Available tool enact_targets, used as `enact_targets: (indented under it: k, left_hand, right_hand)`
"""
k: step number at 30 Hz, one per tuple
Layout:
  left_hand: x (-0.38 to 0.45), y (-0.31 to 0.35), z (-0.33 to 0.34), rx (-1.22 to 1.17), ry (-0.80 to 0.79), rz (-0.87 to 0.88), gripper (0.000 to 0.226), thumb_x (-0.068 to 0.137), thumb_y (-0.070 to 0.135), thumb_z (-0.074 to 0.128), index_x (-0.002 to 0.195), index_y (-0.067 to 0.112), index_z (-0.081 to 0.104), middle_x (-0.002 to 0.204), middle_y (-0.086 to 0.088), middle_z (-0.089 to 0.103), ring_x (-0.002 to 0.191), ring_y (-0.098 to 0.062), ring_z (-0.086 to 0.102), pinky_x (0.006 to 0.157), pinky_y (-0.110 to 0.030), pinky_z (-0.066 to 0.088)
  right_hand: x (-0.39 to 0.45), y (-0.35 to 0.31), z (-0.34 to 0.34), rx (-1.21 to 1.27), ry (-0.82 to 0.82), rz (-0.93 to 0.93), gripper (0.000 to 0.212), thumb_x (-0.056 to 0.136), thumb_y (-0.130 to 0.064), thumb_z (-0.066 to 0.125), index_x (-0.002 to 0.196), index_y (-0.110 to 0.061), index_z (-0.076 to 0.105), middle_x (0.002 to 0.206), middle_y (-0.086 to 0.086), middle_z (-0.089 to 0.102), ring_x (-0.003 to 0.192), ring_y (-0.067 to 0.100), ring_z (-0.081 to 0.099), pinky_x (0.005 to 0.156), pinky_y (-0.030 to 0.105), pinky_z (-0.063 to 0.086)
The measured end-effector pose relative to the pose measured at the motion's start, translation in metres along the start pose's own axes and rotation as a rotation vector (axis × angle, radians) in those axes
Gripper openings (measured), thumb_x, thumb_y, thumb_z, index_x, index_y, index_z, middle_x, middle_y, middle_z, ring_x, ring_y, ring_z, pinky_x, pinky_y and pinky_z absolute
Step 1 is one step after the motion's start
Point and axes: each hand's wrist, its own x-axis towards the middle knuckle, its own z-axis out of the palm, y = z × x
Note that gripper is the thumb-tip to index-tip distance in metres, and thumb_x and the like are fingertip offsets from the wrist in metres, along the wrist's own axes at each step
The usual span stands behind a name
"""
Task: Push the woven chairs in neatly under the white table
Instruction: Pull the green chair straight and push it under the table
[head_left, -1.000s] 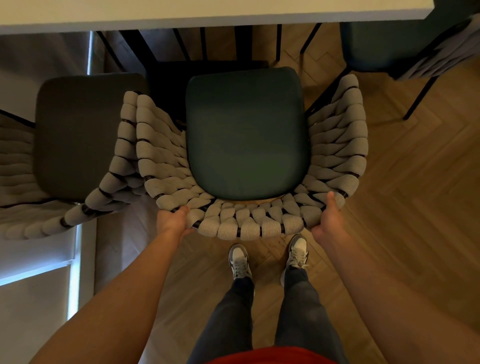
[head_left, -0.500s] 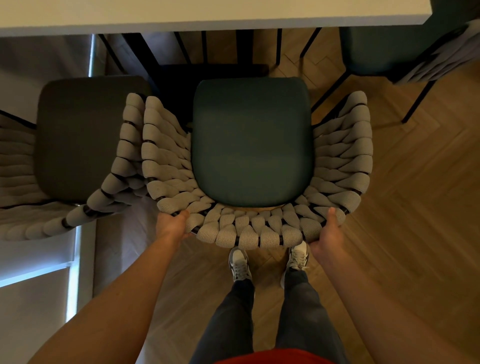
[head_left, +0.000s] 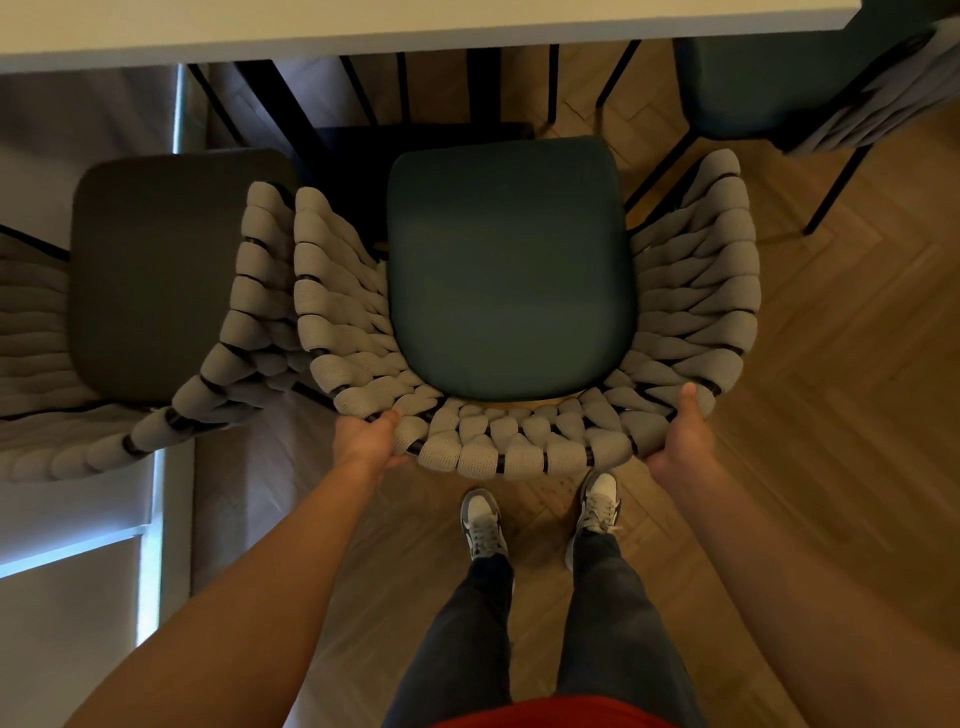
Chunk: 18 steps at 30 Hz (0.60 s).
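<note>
Head cam, looking straight down. I've got the middle woven chair (head_left: 519, 322) right in front of me, dark green seat cushion (head_left: 509, 270) facing up, chunky grey woven band wrapping round the back and both sides. My left hand (head_left: 366, 439) grips the back rim at its left corner, thumb on top of the weave and fingers curled underneath. My right hand (head_left: 680, 436) does the same at the right corner, thumb up along the rim, fingers tucked under, so both grips are closed on the chair back.

The white table (head_left: 415, 26) edge runs across the top of the view. The chair's front edge sits near it but the seat is mostly out in the open, not under the top. Dark table legs show behind the seat.

To the left a second woven chair (head_left: 156, 291) with a darker seat sits just beside mine, their woven sides nearly touching. A third chair (head_left: 810, 88) is at the top right, partly under the table.

My sneakers (head_left: 483, 522) stand on the herringbone wood floor (head_left: 831, 415) just behind the chair back.
</note>
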Motion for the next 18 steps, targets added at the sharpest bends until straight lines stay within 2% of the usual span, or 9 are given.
enact_targets:
  k: [2,5,9,13,18]
  left_hand:
    - [-0.004,0.000,0.009,-0.017,-0.002,-0.008,0.042,0.090,0.016,0.067,0.130,0.011,0.053,0.119,-0.013,0.062,0.100,-0.032,0.065,0.067,-0.046,0.061]
    - [-0.007,0.002,0.011,-0.005,-0.006,-0.009,0.044,0.090,0.017,0.066,0.131,0.012,0.052,0.122,-0.014,0.061,0.104,-0.033,0.064,0.063,-0.043,0.061]
    - [-0.005,0.003,0.004,0.019,-0.006,-0.009,0.036,0.092,0.015,0.064,0.126,0.011,0.055,0.121,-0.014,0.061,0.107,-0.035,0.062,0.068,-0.045,0.059]
    - [-0.006,0.005,-0.006,0.024,-0.003,0.005,0.024,0.093,0.014,0.063,0.116,0.014,0.056,0.116,-0.013,0.061,0.105,-0.033,0.062,0.075,-0.047,0.058]
    - [-0.009,0.006,-0.006,0.025,0.009,-0.007,0.025,0.092,0.015,0.065,0.115,0.014,0.055,0.111,-0.011,0.060,0.097,-0.030,0.062,0.070,-0.044,0.057]
  right_hand:
    - [0.001,-0.013,0.000,-0.007,0.013,-0.012,0.050,0.098,-0.047,0.048,0.137,-0.015,0.047,0.125,0.007,0.061,0.112,0.026,0.061,0.100,0.051,0.047]
    - [0.004,-0.016,0.000,0.007,0.032,-0.024,0.049,0.099,-0.044,0.047,0.137,-0.014,0.046,0.116,0.006,0.059,0.110,0.027,0.060,0.100,0.050,0.047]
    - [0.005,-0.003,-0.003,-0.014,-0.003,-0.005,0.055,0.095,-0.050,0.053,0.138,-0.017,0.046,0.124,0.004,0.062,0.106,0.026,0.063,0.093,0.049,0.052]
    - [0.010,0.014,-0.006,0.001,-0.001,0.008,0.065,0.088,-0.056,0.058,0.140,-0.019,0.045,0.131,0.008,0.060,0.109,0.028,0.064,0.095,0.053,0.051]
    - [0.011,0.018,-0.009,0.030,0.023,0.003,0.071,0.084,-0.057,0.062,0.141,-0.019,0.044,0.129,0.009,0.061,0.108,0.029,0.064,0.092,0.054,0.052]
